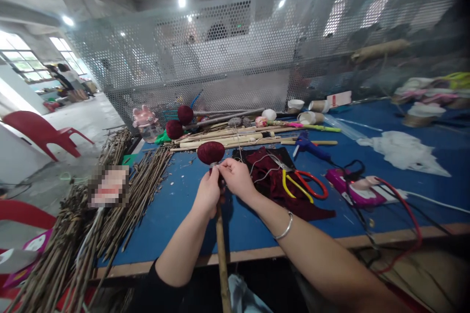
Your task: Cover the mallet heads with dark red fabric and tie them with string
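A wooden stick [222, 259], topped by a dark red fabric-covered ball [211, 152], slants up from the table's front edge. My left hand [207, 193] is wrapped around the stick just below the ball. Fingers pinched together, my right hand [238, 176] meets the left thumb at the ball's neck; what lies between these fingertips is too small to make out. Right of my hands, dark red cloth [271, 181] lies on the blue table [165, 215], with scissors [301, 186] with red and yellow handles resting on it.
Bundles of thin twigs [139, 200] cover the left side. Behind my hands lie long sticks [227, 139] and two more dark red balls [185, 114]. To the right are a blue glue gun [312, 147], a purple power strip [352, 190] with cables, and a white plastic bag [407, 154].
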Action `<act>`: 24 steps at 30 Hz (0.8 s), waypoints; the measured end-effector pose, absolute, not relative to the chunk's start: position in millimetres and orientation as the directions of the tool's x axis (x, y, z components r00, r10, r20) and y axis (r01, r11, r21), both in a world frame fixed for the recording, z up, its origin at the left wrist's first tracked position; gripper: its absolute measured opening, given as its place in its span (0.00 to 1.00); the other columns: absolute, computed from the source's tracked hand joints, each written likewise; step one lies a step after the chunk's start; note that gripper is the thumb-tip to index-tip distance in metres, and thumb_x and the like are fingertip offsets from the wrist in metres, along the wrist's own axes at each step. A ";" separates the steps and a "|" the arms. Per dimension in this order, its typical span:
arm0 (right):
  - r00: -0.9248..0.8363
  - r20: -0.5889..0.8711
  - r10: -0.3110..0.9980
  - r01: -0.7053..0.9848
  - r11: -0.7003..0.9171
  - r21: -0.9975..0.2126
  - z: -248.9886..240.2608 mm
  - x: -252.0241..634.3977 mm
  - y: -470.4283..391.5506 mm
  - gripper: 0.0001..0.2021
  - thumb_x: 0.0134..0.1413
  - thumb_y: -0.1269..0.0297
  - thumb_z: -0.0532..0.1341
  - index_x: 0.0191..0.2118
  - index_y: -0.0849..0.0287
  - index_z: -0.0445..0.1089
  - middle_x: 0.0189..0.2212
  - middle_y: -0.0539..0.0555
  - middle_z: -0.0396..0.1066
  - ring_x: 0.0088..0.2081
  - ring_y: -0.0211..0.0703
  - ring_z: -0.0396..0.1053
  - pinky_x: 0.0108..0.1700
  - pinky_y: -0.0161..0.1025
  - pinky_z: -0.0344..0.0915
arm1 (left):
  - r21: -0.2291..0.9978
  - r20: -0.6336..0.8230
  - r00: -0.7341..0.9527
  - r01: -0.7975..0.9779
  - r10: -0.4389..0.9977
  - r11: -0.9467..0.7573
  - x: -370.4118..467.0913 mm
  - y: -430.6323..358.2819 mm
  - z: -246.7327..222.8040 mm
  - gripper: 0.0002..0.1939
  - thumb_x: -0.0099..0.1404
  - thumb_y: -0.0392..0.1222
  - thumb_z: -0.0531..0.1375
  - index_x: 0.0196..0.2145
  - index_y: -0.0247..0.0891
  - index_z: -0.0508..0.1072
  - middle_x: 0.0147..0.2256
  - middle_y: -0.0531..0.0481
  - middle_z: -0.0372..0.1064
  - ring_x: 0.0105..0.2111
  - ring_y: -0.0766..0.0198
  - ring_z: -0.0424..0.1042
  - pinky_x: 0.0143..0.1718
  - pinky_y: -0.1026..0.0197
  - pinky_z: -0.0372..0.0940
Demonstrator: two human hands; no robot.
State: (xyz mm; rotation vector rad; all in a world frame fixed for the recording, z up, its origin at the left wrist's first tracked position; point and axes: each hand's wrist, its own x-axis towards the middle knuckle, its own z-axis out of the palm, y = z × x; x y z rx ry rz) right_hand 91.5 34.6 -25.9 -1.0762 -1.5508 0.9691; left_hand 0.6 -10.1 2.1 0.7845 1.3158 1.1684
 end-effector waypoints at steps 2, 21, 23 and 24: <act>-0.226 0.259 0.939 0.146 0.296 -0.944 -18.7 95.2 35.1 0.10 0.48 0.59 0.56 0.25 0.60 0.65 0.18 0.48 0.63 0.21 0.34 0.58 0.23 0.32 0.54 | 0.956 -0.268 -0.142 -0.161 0.953 0.245 -1.6 -11.5 -0.4 0.16 0.59 0.54 0.53 0.31 0.37 0.63 0.19 0.59 0.50 0.13 0.75 0.51 0.12 0.71 0.43; -0.677 0.063 0.733 -0.331 -0.228 -0.916 -8.7 108.8 37.0 0.17 0.38 0.64 0.66 0.35 0.60 0.61 0.13 0.38 0.51 0.12 0.25 0.40 0.13 0.28 0.35 | 0.811 -0.398 0.261 -0.347 0.879 0.471 -30.5 -31.7 16.9 0.16 0.59 0.53 0.46 0.24 0.38 0.57 0.16 0.62 0.41 0.12 0.77 0.36 0.10 0.74 0.37; -0.764 0.032 0.644 -0.286 -0.294 -0.912 -12.7 113.6 38.3 0.16 0.37 0.62 0.67 0.31 0.62 0.62 0.12 0.39 0.49 0.12 0.25 0.40 0.13 0.28 0.34 | 0.734 -0.409 0.435 -0.366 0.802 0.572 -34.8 -31.7 14.0 0.15 0.57 0.53 0.47 0.24 0.38 0.57 0.16 0.62 0.40 0.12 0.77 0.34 0.09 0.74 0.37; -0.804 0.013 0.595 -0.264 -0.338 -0.903 -15.0 115.2 38.7 0.16 0.37 0.61 0.68 0.29 0.63 0.62 0.11 0.38 0.47 0.12 0.24 0.39 0.14 0.28 0.34 | 0.690 -0.387 0.534 -0.373 0.752 0.620 -36.8 -31.0 11.9 0.15 0.55 0.54 0.48 0.23 0.38 0.57 0.16 0.62 0.39 0.12 0.77 0.34 0.08 0.74 0.37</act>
